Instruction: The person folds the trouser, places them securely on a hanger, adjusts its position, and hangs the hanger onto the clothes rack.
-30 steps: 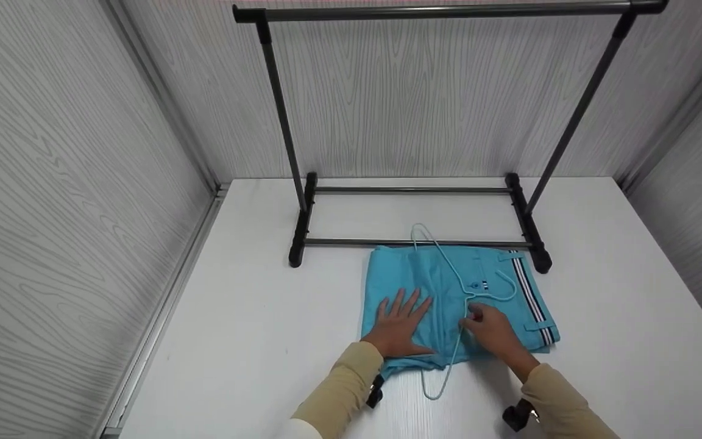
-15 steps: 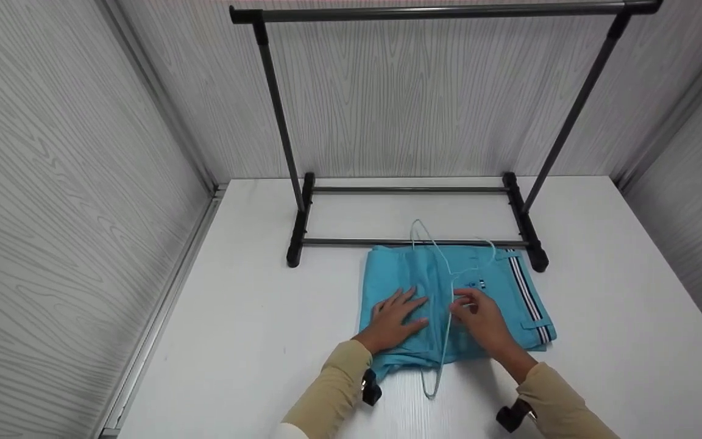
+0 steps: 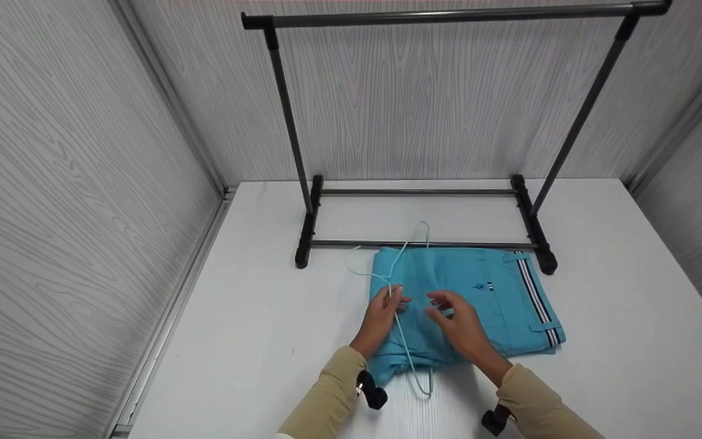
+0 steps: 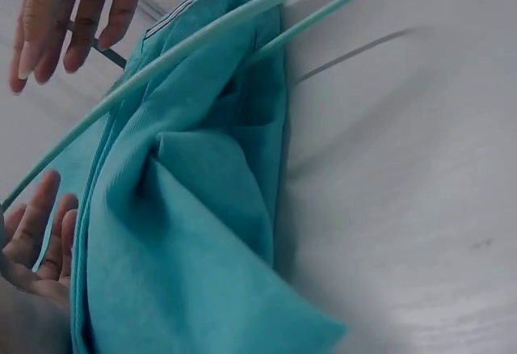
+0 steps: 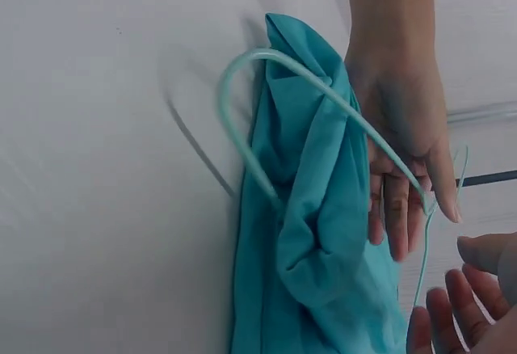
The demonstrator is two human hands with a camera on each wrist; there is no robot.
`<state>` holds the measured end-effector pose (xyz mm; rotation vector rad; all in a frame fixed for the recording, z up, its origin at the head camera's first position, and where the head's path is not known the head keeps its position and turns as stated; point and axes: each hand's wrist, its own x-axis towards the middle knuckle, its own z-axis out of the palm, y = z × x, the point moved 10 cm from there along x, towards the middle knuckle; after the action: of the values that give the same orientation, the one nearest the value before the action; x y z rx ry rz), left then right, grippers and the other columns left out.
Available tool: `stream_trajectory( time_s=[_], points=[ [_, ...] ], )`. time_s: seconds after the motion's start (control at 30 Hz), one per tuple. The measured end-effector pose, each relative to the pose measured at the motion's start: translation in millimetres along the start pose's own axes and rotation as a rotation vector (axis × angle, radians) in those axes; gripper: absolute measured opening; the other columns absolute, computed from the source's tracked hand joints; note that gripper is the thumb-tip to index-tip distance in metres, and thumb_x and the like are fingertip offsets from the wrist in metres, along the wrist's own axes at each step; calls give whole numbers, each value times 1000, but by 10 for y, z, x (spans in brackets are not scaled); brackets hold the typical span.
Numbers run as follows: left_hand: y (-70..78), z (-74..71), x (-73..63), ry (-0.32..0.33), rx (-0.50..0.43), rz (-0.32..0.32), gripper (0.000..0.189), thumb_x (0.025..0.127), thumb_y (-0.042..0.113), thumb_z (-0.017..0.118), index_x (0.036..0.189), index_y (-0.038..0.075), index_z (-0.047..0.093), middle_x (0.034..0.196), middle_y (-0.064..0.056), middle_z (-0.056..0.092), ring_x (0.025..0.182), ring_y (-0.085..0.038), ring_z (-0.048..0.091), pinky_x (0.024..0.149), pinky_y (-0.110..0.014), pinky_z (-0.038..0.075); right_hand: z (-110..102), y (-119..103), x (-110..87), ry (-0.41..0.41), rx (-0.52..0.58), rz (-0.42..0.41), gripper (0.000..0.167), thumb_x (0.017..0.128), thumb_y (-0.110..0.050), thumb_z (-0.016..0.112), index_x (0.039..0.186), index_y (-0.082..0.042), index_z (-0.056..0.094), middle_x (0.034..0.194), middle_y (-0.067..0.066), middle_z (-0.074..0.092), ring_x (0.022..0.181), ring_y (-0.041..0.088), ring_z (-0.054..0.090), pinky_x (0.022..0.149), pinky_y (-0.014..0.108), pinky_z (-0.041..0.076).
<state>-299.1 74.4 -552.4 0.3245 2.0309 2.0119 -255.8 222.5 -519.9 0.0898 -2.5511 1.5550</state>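
Observation:
Turquoise trousers (image 3: 467,268) lie folded on the table, with a striped waistband at the right end. A light turquoise wire hanger (image 3: 407,347) stands tilted over their left part, its hook pointing left. Its lower bar disappears under a fold of the cloth, and its two ends stick out beyond the trousers. My left hand (image 3: 381,312) pinches the hanger near the neck, thumb over the wire, as the right wrist view also shows. My right hand (image 3: 464,326) hovers over the trousers, fingers loosely bent with nothing between them. In the left wrist view, the cloth (image 4: 186,200) bunches at the near edge.
A dark metal clothes rack (image 3: 418,244) stands behind the trousers, its lower front rail right at their far edge. Its top bar (image 3: 448,15) runs high across the back. Grey wood-grain panels (image 3: 83,183) enclose the white table (image 3: 235,329).
The hanger has swung over from right to left, its hook now pointing left. My left hand has lifted from the cloth and taken hold of it; my right hand has let it go.

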Motion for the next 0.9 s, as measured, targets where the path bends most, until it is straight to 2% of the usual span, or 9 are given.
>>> stream_trajectory(
  time_s=[0.1,0.2,0.3,0.43,0.53,0.63,0.77,0.9],
  points=[
    [52,-114,-49,112,20,-10,38,101,25,40,123,-5,47,103,-23,62,92,-38,60,72,-44,50,2,233,18,-3,3,106,46,90,-14,62,130,2,47,123,22,49,109,35,49,86,48,43],
    [24,-213,-69,185,6,-17,36,102,23,40,122,-6,46,98,-25,61,81,-39,61,61,-41,50,58,495,30,-49,41,265,59,92,-19,60,139,3,32,131,26,42,119,38,43,92,51,39],
    [-88,-307,-51,235,-45,-19,35,101,22,41,123,-6,44,96,-25,60,72,-35,61,54,-37,50,166,655,43,-101,114,405,69,93,-28,58,144,2,23,136,28,38,124,38,38,95,52,36],
    [-314,-392,9,288,-126,-56,36,100,28,43,123,0,46,97,-22,61,66,-25,60,51,-30,48,280,682,67,-123,197,498,79,91,-37,58,146,2,16,146,26,24,132,39,26,101,54,29],
    [-420,-383,59,274,-158,-99,39,98,36,45,122,5,47,101,-18,62,68,-20,59,53,-28,47,310,666,74,-113,218,511,82,91,-38,58,146,3,12,149,25,17,135,39,19,104,54,25],
    [-428,-373,85,245,-169,-130,42,97,38,47,120,3,49,101,-19,63,68,-21,61,54,-29,48,309,651,87,-93,201,489,77,93,-34,57,145,2,13,148,24,19,134,37,21,104,53,24],
    [-312,-413,72,234,-143,-134,42,98,32,48,113,-7,53,94,-25,62,60,-24,61,52,-33,49,308,588,120,-83,168,424,73,95,-31,53,145,4,13,148,25,20,135,37,21,105,52,24],
    [-165,-471,39,266,-95,-124,37,98,25,49,107,-11,55,82,-23,61,54,-23,58,48,-30,47,273,446,182,-70,178,358,67,97,-29,51,145,3,17,146,22,25,134,35,25,104,51,25]
  ],
)
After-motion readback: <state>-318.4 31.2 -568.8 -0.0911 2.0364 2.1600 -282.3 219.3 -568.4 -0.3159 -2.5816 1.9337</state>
